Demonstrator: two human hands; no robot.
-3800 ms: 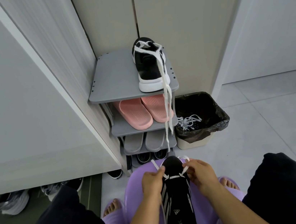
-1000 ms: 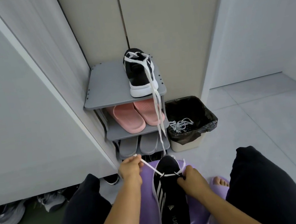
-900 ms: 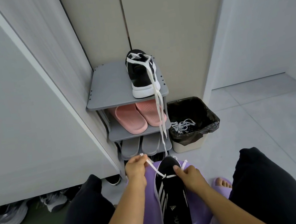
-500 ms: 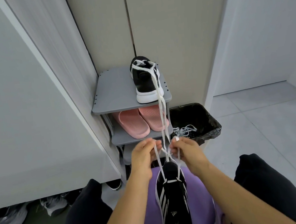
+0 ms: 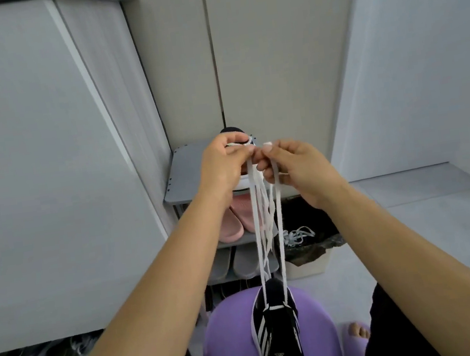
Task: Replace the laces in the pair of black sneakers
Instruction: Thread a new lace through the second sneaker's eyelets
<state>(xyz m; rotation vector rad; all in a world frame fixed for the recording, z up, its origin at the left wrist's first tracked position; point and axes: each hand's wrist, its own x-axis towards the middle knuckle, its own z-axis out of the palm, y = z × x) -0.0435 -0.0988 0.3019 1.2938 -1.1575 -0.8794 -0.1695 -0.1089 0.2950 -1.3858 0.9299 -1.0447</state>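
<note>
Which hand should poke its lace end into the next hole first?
Probably the right hand: the white lace tip pokes out on top, ready to thread. The left hand shows no clear tip.

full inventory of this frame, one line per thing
black sneaker: 1, black with white stripes, on the purple stool
second black sneaker: 1, black, top rack shelf, mostly behind the hands
white lace: 1, white, two strands from near sneaker up to both hands
purple stool: 1, purple, bottom centre
shoe rack: 1, grey, against the wall
pink slippers: 2, pink, second shelf
grey slippers: 2, grey, third shelf
bin: 1, pale, black liner, right of rack
loose laces: count unclear, white, in bin
left hand: 1, pinches lace
right hand: 1, pinches lace
</note>
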